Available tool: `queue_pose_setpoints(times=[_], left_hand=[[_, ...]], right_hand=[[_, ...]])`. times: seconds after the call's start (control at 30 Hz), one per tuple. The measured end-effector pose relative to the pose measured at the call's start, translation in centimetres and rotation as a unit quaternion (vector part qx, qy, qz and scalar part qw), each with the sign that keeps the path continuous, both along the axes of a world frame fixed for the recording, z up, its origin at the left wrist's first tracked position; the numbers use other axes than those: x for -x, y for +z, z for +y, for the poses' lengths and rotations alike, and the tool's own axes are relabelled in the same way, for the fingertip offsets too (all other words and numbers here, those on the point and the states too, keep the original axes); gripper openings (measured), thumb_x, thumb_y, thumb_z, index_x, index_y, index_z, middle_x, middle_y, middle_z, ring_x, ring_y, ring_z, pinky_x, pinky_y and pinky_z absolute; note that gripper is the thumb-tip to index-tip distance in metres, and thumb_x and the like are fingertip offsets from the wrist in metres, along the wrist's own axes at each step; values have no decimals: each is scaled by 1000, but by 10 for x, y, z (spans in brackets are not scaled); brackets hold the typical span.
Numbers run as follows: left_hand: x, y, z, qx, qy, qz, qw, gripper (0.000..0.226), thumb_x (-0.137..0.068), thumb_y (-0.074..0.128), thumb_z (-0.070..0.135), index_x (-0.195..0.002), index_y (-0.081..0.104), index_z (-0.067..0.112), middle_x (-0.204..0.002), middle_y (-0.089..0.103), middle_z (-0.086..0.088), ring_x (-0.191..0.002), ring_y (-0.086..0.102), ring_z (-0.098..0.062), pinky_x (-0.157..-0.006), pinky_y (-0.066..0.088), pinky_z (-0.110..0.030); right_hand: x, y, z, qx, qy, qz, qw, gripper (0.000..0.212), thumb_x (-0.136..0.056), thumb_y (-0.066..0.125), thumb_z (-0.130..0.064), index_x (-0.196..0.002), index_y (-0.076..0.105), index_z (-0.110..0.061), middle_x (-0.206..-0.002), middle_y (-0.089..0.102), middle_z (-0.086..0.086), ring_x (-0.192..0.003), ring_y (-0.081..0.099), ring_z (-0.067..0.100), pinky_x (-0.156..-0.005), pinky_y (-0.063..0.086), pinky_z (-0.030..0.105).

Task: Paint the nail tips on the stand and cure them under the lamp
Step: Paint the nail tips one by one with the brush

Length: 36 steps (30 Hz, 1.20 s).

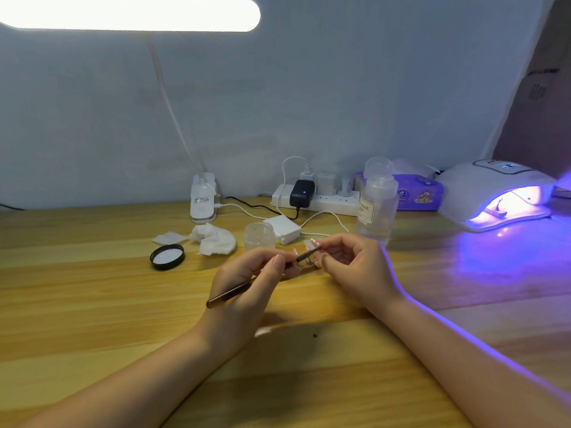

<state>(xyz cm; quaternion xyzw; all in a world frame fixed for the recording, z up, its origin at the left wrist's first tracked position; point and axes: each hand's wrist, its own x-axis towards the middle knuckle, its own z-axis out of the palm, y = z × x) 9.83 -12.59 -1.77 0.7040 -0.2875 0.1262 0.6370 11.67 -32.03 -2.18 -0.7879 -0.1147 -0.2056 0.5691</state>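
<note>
The nail tip (310, 243) sat up at the middle of the table, pinched in the right hand (349, 267) on what looked like a small stand, too blurred to make out, and it was lifted just clear of the wood, probably so the surface could be turned toward the brush. The left hand (247, 282) had its fingers curled round the brush (247, 284), held like a pen with the bristle end laid against the tip and the dark handle trailing back over the knuckles, a grip that suited short, steady strokes. The two hands were close together, nearly touching around the work. Off to the right the curing lamp (494, 193) glowed violet, with another stand (497, 210) inside, its mouth facing the hands, presumably for a short reach. Behind the hands stood a small clear jar (259, 234), its black lid (167, 257) set aside, crumpled wipes (213, 239) and a pump bottle (377, 202). Beyond lay a power strip (318, 200) against the pale wall (309, 103), all on a light wooden table (92, 304) under a bright desk lamp (129, 13).
</note>
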Motion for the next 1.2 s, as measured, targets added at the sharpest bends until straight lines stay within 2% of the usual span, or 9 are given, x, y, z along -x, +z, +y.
queue_pose_setpoints(times=[0.23,0.47,0.53,0.67,0.83,0.93,1.0,1.1,1.2], left_hand=[[-4,-1,0,-19,54,-16,998,21,-92,54,20,-104,70,15,-90,75,7,-86,67,-4,-72,47,-11],[-2,-1,-1,-17,31,-11,999,22,-91,55,18,-105,70,13,-92,75,4,-89,68,-4,-74,48,-11],[-2,-1,0,-19,16,-13,1000,21,-91,56,19,-105,71,11,-92,75,2,-91,70,-7,-76,49,-13],[1,-2,1,-33,4,-28,999,27,-89,53,34,-99,71,17,-89,75,2,-92,70,-15,-81,53,-25],[0,0,1,-32,40,-38,998,20,-93,54,26,-105,68,17,-92,73,6,-91,67,-8,-76,49,-14],[-1,1,-1,-45,46,-33,997,21,-91,55,24,-107,68,22,-95,73,9,-92,67,-5,-75,48,-12],[-1,1,-1,-54,32,-31,998,20,-91,58,29,-106,68,23,-94,74,9,-94,67,-7,-77,49,-17],[0,0,1,-51,22,-44,997,28,-89,52,35,-102,71,18,-90,74,4,-92,69,-17,-80,52,-32],[-2,-2,2,-25,37,-38,998,20,-92,53,31,-102,68,22,-90,73,5,-91,69,-12,-78,52,-21]], right_hand=[[1,0,1,-28,10,1,1000,18,-79,74,-5,-84,73,-22,-77,74,-4,-75,70,10,-70,53,16],[2,2,2,-22,4,0,1000,15,-80,73,-5,-86,74,-19,-75,74,-5,-70,67,3,-67,51,13],[1,2,1,-20,4,2,1000,17,-80,73,-6,-85,73,-22,-76,74,-4,-72,69,7,-68,53,15],[0,0,-1,-4,-8,9,1000,25,-81,71,-5,-85,71,-29,-76,73,-6,-74,69,9,-68,54,18],[0,1,1,8,-16,7,1000,17,-80,75,-12,-86,73,-28,-76,73,-12,-70,67,2,-62,49,12],[0,1,1,13,-21,8,1000,16,-80,75,-11,-87,73,-25,-75,72,-10,-70,66,2,-61,50,12],[0,1,1,16,-27,10,999,15,-80,75,-11,-87,73,-24,-75,72,-8,-71,67,3,-63,51,13],[1,2,1,26,-43,14,999,18,-81,72,-11,-85,70,-28,-76,72,-5,-72,67,6,-69,55,19],[2,3,1,13,-49,16,999,16,-81,72,-12,-82,68,-28,-76,71,-3,-73,68,8,-70,57,23]])
